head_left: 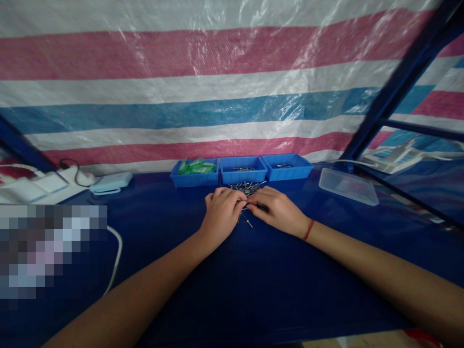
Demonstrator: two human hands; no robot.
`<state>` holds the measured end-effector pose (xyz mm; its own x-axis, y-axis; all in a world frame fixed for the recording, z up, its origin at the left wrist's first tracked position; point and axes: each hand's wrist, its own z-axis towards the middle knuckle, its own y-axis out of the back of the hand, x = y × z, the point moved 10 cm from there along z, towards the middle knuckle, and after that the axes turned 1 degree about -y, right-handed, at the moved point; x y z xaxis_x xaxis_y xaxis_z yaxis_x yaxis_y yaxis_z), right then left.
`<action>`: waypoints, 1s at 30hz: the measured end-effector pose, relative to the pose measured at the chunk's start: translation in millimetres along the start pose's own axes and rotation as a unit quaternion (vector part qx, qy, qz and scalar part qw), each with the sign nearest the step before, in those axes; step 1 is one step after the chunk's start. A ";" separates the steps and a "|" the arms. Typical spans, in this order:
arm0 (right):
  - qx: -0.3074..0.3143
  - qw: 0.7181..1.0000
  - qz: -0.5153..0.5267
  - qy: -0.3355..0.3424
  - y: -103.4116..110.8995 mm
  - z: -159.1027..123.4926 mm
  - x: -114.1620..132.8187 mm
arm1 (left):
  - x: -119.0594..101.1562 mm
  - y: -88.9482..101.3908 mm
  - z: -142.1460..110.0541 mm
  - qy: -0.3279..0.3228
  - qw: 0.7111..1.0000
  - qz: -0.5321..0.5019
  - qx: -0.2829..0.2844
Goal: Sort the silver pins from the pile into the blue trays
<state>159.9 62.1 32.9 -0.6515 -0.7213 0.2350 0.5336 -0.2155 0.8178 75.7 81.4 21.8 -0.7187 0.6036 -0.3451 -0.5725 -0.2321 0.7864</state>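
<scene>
My left hand [224, 211] is closed in a pinch, thumb against fingers, at the near edge of a pile of blind rivets [246, 187]. What sits between its fingertips is too small to make out. Close beside it, my right hand [276, 205] curls around some thin dark metal pieces [263, 207] that look like rivets, its fingertips almost meeting the left ones. Just below both hands a single blind rivet [247, 221] lies on the dark blue tabletop [253, 290]. The pile is partly hidden behind my fingers.
Behind the pile stand three blue bins: the left bin [194, 181] holds green plastic packets, the middle bin [243, 178] and right bin [290, 173] a few metal pieces. A clear plastic lid [348, 186] lies right. At left are a power strip [47, 188], a light-blue case [111, 183] and a white cable [118, 251].
</scene>
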 end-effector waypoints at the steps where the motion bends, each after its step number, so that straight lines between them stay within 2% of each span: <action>1: -0.004 1.000 0.007 -0.003 1.0 0.2 -0.2 | 0.4 3.0 0.6 -0.001 1.000 -0.017 -0.013; 5: -0.016 0.999 0.030 -0.023 4.5 0.6 -2.2 | 8.5 9.0 2.6 0.017 0.993 -0.109 -0.045; 10: -0.026 0.997 0.048 -0.046 5.0 -0.1 -5.6 | 12.0 8.5 3.7 0.014 0.982 -0.183 -0.052; 19: -0.026 0.995 0.078 -0.054 5.1 1.4 -4.1 | 3.6 10.2 4.3 -0.006 0.980 -0.198 -0.037; 25: -0.031 0.992 0.102 -0.067 3.2 0.0 -8.7 | -0.2 21.9 4.0 -0.027 0.985 -0.147 -0.080; 30: -0.035 0.991 0.107 -0.073 4.0 -0.5 -9.9 | 0.7 22.8 4.0 -0.027 0.985 -0.152 -0.080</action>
<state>168.8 68.0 33.6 -0.5873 -0.6535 0.4774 0.7009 -0.1158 0.7038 63.8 79.6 41.6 -0.4844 0.7026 -0.5211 -0.8163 -0.1489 0.5580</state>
